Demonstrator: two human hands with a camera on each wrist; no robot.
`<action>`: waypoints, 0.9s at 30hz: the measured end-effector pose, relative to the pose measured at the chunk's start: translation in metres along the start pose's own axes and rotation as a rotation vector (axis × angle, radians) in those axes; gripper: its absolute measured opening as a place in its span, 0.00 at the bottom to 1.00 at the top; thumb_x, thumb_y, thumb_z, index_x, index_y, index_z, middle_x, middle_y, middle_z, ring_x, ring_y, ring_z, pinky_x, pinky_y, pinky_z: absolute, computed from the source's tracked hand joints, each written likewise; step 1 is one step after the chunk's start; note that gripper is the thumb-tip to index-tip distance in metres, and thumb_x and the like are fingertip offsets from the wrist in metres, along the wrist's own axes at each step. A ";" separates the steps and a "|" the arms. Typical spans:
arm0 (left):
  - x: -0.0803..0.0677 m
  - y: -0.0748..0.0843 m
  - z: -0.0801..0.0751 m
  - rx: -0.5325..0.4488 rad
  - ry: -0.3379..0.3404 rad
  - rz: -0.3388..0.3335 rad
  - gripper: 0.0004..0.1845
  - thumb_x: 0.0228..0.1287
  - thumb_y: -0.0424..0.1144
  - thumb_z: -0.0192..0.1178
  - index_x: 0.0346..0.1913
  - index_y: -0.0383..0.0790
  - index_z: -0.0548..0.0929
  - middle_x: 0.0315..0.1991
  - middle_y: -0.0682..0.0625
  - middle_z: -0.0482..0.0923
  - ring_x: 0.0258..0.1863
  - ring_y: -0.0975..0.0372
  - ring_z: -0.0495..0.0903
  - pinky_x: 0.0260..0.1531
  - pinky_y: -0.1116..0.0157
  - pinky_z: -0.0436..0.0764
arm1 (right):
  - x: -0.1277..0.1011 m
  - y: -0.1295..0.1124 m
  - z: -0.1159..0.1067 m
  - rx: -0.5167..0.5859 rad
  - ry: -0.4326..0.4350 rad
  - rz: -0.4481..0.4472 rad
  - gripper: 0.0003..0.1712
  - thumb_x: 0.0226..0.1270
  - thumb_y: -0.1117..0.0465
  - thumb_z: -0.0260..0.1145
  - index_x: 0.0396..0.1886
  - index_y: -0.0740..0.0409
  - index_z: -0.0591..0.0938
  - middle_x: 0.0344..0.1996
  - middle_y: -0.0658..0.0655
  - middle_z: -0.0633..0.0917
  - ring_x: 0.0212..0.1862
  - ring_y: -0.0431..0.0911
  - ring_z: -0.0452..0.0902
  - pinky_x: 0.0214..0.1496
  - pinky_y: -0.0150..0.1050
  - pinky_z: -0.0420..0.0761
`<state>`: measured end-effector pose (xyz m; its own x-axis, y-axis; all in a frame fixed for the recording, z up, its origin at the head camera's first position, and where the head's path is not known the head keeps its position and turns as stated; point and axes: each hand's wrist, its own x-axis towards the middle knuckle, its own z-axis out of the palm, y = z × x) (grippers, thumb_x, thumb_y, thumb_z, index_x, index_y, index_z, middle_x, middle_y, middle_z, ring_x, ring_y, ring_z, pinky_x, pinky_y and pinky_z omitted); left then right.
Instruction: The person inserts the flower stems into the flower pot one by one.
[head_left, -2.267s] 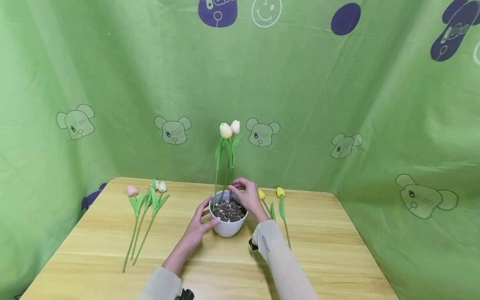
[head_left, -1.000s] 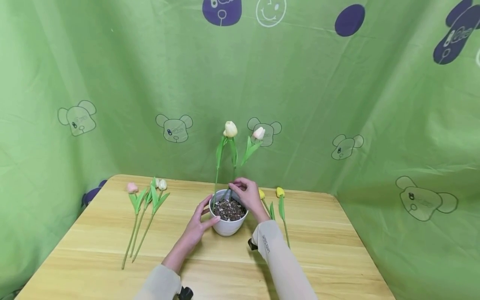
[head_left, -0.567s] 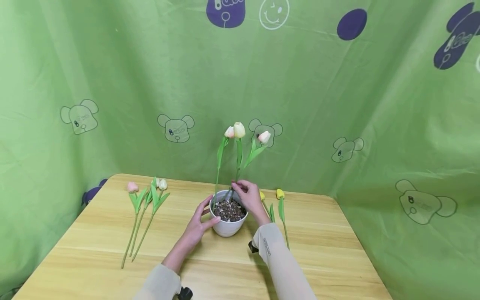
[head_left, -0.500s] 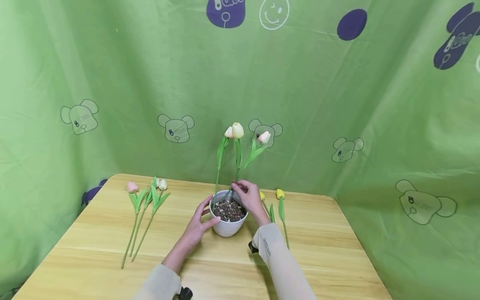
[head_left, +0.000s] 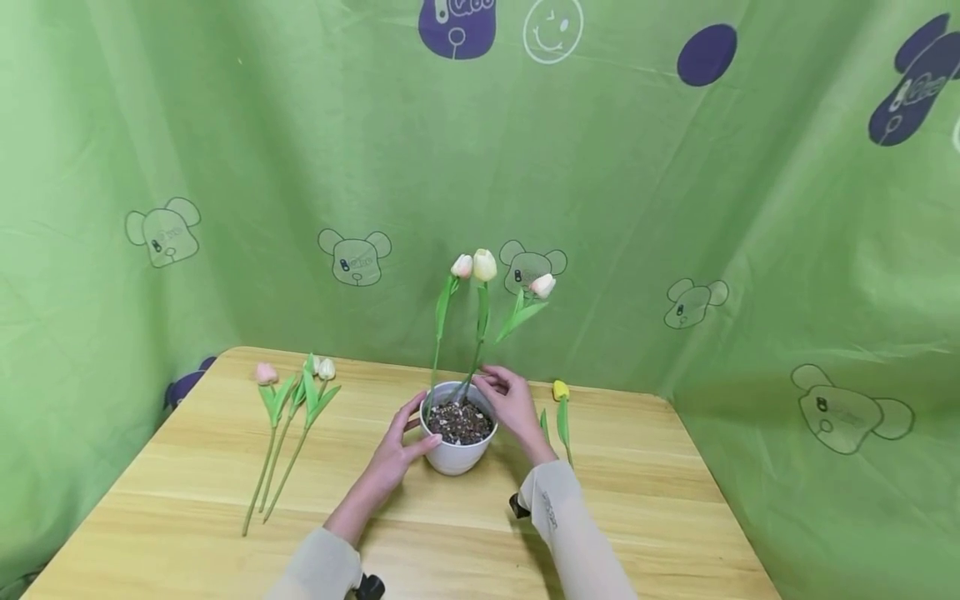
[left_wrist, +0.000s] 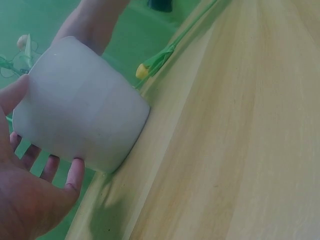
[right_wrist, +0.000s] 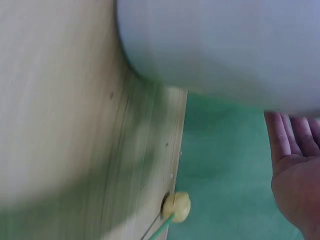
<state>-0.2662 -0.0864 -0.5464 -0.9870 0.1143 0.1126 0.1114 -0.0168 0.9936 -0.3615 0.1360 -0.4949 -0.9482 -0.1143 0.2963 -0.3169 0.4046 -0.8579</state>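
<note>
A white flower pot (head_left: pixel 453 457) filled with dark soil stands on the table, holding several upright artificial tulips. My left hand (head_left: pixel 392 454) grips its left side, thumb at the near rim and fingers round the wall. A pale pink tulip (head_left: pixel 462 267) rises at the pot's left, a cream tulip (head_left: pixel 484 265) in the middle, and another pale pink tulip (head_left: pixel 542 286) leans right. At the far right rim, my right hand (head_left: pixel 517 408) pinches low on a leaning stem; the exact contact is partly hidden. In the right wrist view, the pot covers those fingertips.
On the table's left lie a pink tulip (head_left: pixel 266 374) and white tulips (head_left: pixel 326 369). Right of the pot lies a yellow tulip (head_left: pixel 560 390), with another leaf (head_left: pixel 544 425) beside it, partly behind my right arm. A green curtain (head_left: pixel 600 167) hangs behind the table.
The tulips have spread apart, the cream one and the right-hand pink one leaning further right. My right hand has shifted slightly right and toward me; my left hand stays on the pot.
</note>
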 end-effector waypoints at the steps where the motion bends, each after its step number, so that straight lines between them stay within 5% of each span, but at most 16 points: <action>1: 0.000 0.000 0.000 0.003 0.001 -0.002 0.44 0.66 0.44 0.70 0.81 0.62 0.59 0.82 0.46 0.55 0.76 0.43 0.62 0.70 0.35 0.68 | -0.002 0.002 -0.003 0.015 -0.005 0.004 0.23 0.72 0.59 0.70 0.62 0.65 0.82 0.47 0.64 0.90 0.49 0.53 0.87 0.57 0.39 0.86; 11: 0.000 -0.001 -0.001 0.004 0.011 0.002 0.46 0.64 0.44 0.71 0.81 0.59 0.59 0.83 0.48 0.55 0.76 0.45 0.63 0.71 0.32 0.63 | -0.017 0.012 -0.034 0.206 -0.025 0.054 0.25 0.74 0.64 0.66 0.66 0.71 0.77 0.51 0.75 0.86 0.53 0.66 0.86 0.56 0.47 0.87; 20: 0.000 -0.001 0.000 -0.006 0.010 -0.004 0.45 0.63 0.44 0.71 0.81 0.60 0.60 0.82 0.48 0.55 0.76 0.45 0.63 0.71 0.33 0.64 | -0.033 0.016 -0.060 0.183 -0.010 0.101 0.25 0.74 0.64 0.67 0.66 0.68 0.78 0.51 0.74 0.86 0.47 0.52 0.89 0.52 0.37 0.89; 27: 0.000 0.003 -0.001 0.003 0.006 -0.007 0.46 0.64 0.45 0.71 0.81 0.62 0.60 0.83 0.48 0.55 0.76 0.44 0.63 0.71 0.32 0.64 | -0.053 0.026 -0.096 0.129 -0.014 0.117 0.25 0.75 0.61 0.67 0.68 0.64 0.77 0.54 0.74 0.84 0.47 0.45 0.89 0.57 0.45 0.87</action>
<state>-0.2662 -0.0872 -0.5435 -0.9885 0.1079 0.1058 0.1051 -0.0127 0.9944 -0.3176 0.2396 -0.4927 -0.9787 -0.0859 0.1863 -0.2037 0.2964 -0.9331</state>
